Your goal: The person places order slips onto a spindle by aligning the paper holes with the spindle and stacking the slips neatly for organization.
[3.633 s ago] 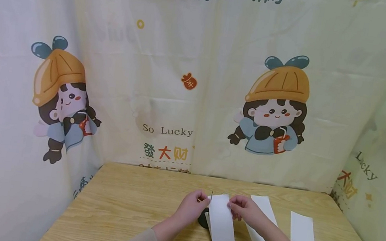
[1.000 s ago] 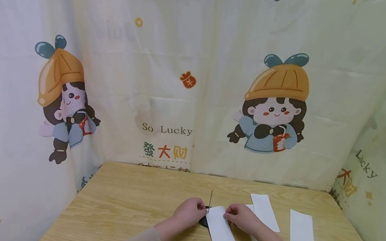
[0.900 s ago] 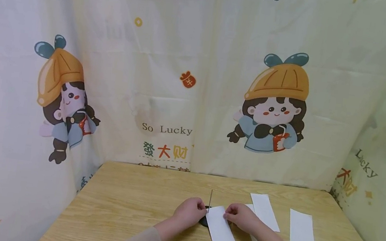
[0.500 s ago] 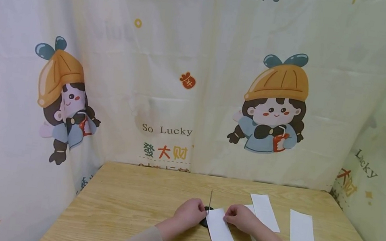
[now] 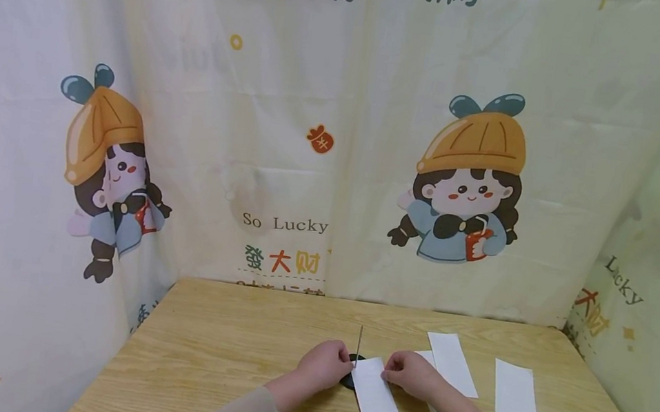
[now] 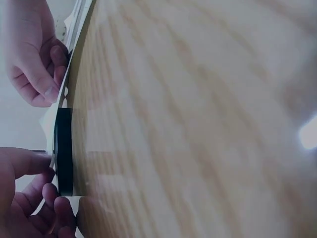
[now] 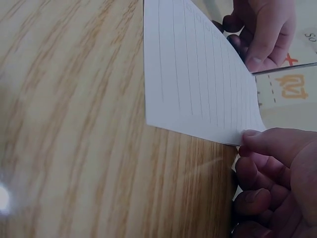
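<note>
A white paper slip (image 5: 380, 407) lies low over the black round base (image 5: 348, 381) of a bill spike, whose thin metal spike (image 5: 359, 341) stands upright at the slip's far left corner. My left hand (image 5: 323, 364) pinches that corner beside the spike. On the slip's right edge, near its far end, my right hand (image 5: 413, 373) pinches with thumb and fingers. Ruled lines show on the slip (image 7: 198, 74) in the right wrist view. The left wrist view gives the black base (image 6: 64, 148) edge-on under the paper. Whether the spike pierces this slip is hidden by my left fingertips.
Two overlapping white slips (image 5: 453, 365) lie right of my right hand, partly behind the forearm. Another slip (image 5: 517, 401) lies farther right on the wooden table (image 5: 224, 345). A printed cloth (image 5: 283, 179) hangs behind the table.
Since the oldest frame, the held slip has come down the spike to its base, and the sheet below its near end is now covered. Over the last second, both hands barely move.
</note>
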Available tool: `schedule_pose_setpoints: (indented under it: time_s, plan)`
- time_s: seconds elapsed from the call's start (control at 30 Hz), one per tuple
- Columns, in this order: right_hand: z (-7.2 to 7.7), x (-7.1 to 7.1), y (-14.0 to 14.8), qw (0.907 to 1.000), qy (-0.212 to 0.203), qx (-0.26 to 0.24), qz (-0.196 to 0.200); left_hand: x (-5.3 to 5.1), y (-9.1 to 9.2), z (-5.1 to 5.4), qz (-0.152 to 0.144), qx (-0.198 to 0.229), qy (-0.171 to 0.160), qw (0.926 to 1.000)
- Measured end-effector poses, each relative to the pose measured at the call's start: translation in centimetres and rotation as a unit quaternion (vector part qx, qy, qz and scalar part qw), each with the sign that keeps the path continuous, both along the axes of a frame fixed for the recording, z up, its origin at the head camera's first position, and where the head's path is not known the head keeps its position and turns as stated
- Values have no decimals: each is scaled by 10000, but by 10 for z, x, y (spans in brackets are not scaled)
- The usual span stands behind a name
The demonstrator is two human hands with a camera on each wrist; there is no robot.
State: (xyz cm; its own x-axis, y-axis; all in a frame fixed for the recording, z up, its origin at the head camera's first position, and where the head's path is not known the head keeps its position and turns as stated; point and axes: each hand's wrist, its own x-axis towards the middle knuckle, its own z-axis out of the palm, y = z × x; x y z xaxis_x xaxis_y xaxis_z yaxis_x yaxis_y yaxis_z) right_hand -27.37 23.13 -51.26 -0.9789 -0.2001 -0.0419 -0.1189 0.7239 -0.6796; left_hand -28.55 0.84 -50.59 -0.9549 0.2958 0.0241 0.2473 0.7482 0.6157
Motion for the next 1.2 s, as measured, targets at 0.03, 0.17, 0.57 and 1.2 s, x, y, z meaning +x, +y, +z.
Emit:
schedule_pose_setpoints:
  time_s: [0.03, 0.17, 0.57, 1.2]
  plan:
    - [0, 0, 0, 10000, 16, 6, 9, 0, 0, 0, -21, 23, -18, 10000]
    - [1, 1, 0, 10000, 74, 28, 42, -2, -2, -2, -111, 127, -93, 9998]
    - [6, 8, 7, 9993, 99, -335, 154, -4, -13, -7, -414, 489, -232, 9977]
    - [24, 11, 74, 9969, 553, -74, -559, -4, -24, -8, -660, 620, -547, 9944]
